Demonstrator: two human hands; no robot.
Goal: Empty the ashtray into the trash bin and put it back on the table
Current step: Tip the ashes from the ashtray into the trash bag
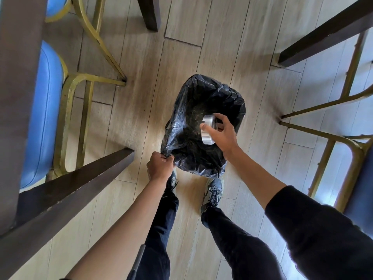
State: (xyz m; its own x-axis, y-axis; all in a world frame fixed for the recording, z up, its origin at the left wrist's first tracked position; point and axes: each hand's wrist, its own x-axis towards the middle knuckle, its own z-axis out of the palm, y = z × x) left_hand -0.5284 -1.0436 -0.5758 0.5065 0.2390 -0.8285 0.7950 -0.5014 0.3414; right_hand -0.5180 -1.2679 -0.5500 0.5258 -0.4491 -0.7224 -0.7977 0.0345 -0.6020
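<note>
Over the open mouth of the trash bin point(203, 126): one metal ashtray point(209, 129), turned on its side, clasped by the right hand point(221, 134), thumb and fingers closed around its rim. Bin: lined with a black plastic bag point(181, 126), standing on the wooden floor point(141, 110). Left hand point(160, 166): fist closed on the bag's near-left edge. Surroundings: dark table legs, blue-cushioned chair point(43, 114) at left, two shoes beside the bin's near side.

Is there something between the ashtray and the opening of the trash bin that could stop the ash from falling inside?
Nothing visible does. The right hand holds the metal ashtray tipped on its side directly over the open black bin bag, and the left hand pinches the bag's near edge, keeping the mouth open. Only open air shows below the ashtray.
</note>
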